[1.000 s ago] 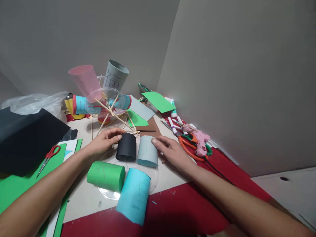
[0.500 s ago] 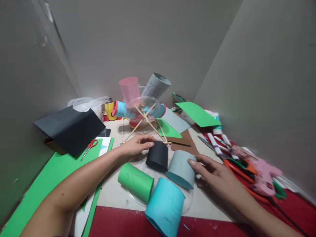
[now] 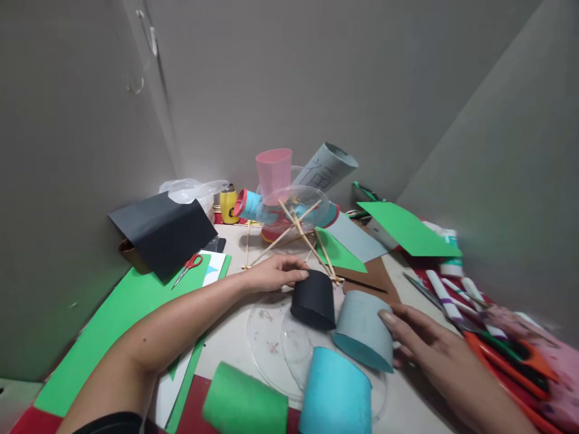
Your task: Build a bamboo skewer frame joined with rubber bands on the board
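With thumb and fingers at its upper left edge, my left hand (image 3: 283, 272) is closed on a black paper tube (image 3: 313, 301). My right hand (image 3: 423, 340) grips a pale grey-blue paper tube (image 3: 365, 325) by its right side; some of the fingers are hidden behind it. Nearer to me lie a green paper tube (image 3: 246, 401), slightly blurred, and a bright blue paper tube (image 3: 336, 392), both cut off by the lower edge. Clear round plastic discs (image 3: 266, 343) lie on the table beneath and beside the tubes.
Behind my hands stands a stick-framed wheel (image 3: 296, 226) carrying a pink cup (image 3: 274, 172) and a grey tube (image 3: 330, 166). Red-handled scissors (image 3: 187, 268) rest on green sheets (image 3: 131, 319) at left. Markers (image 3: 441, 292) and orange-handled scissors (image 3: 511, 374) crowd the right.
The view has swung left, shifting things rightward in it. The green tube has come nearer to me, uncovering more of the clear discs. Both hands stay on their tubes.
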`<action>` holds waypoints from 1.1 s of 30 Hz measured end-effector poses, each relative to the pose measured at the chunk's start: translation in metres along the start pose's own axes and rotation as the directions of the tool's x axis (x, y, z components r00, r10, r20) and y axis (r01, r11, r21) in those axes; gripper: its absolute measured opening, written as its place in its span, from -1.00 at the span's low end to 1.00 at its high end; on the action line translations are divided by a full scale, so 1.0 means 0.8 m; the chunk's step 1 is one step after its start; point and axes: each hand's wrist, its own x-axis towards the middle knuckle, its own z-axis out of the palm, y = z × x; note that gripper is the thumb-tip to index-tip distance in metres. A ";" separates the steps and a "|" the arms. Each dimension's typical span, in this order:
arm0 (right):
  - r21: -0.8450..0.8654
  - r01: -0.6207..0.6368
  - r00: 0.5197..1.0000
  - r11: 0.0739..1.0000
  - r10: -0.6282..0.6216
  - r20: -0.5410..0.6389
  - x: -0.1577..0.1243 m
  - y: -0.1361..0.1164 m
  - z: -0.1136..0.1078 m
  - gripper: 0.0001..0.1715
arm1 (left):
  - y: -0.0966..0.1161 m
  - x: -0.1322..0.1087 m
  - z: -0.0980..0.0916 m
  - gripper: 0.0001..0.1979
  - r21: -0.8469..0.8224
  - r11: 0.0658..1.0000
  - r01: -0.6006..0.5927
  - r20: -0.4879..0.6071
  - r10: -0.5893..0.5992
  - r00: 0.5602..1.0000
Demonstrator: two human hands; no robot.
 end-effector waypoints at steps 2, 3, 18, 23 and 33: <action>0.058 -0.052 0.999 0.997 0.052 0.006 -0.003 -0.005 0.001 -0.33 | 0.000 -0.002 0.000 -0.67 0.029 1.000 -0.001 -0.006 0.001 1.000; 0.085 -0.065 0.998 0.994 0.064 0.014 -0.004 -0.007 0.002 -0.32 | 0.001 -0.002 0.000 -0.67 0.041 0.999 0.002 -0.010 -0.002 1.000; 0.067 0.023 0.995 0.998 -0.030 0.096 -0.006 -0.011 -0.014 -0.38 | 0.007 -0.001 0.001 -0.73 0.001 0.999 0.038 -0.072 -0.038 0.997; 0.013 0.070 0.994 0.997 -0.071 0.085 -0.005 -0.002 -0.016 -0.38 | 0.009 0.000 0.002 -0.72 0.035 0.998 0.053 -0.096 -0.049 0.994; 0.041 -0.024 0.997 0.999 0.020 0.079 -0.015 -0.018 -0.015 -0.42 | 0.007 0.000 0.002 -0.74 -0.002 0.998 0.057 -0.070 -0.057 0.996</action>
